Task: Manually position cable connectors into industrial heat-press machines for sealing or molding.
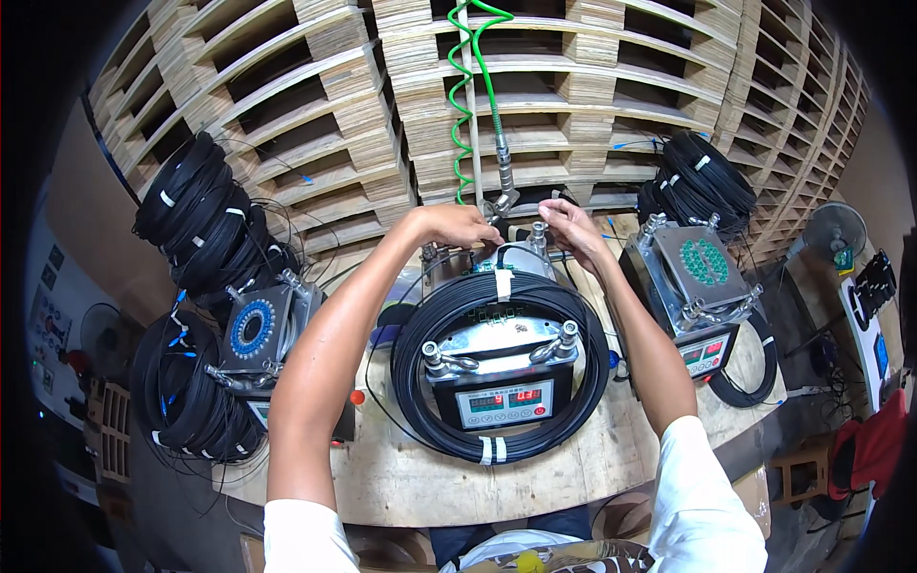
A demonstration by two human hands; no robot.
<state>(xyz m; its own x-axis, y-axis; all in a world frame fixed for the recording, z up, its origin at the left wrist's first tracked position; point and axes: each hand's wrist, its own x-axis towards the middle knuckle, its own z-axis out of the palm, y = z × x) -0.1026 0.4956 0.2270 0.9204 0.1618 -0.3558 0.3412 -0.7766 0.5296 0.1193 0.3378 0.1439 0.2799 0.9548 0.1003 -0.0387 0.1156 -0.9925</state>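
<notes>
My left hand (465, 227) is over the back of the middle bench machine, its fingers bent down and pinched together by the metal plate. What they grip is too small to make out. My right hand (575, 230) is held up beside the machine's back right clamp post, thumb and fingertips drawn together; I cannot tell what is in them. A coil of black cable (406, 372) with white ties lies around the middle machine (501, 382), which has a lit digital panel and clamp knobs. The coil hides part of the plate.
A machine with a blue ring of holders (252, 329) stands at left, one with green holders (705, 262) at right. Black cable coils (196, 215) are stacked at far left, more coils (702, 181) at back right. A green air hose (492, 86) hangs before wooden pallets (535, 105).
</notes>
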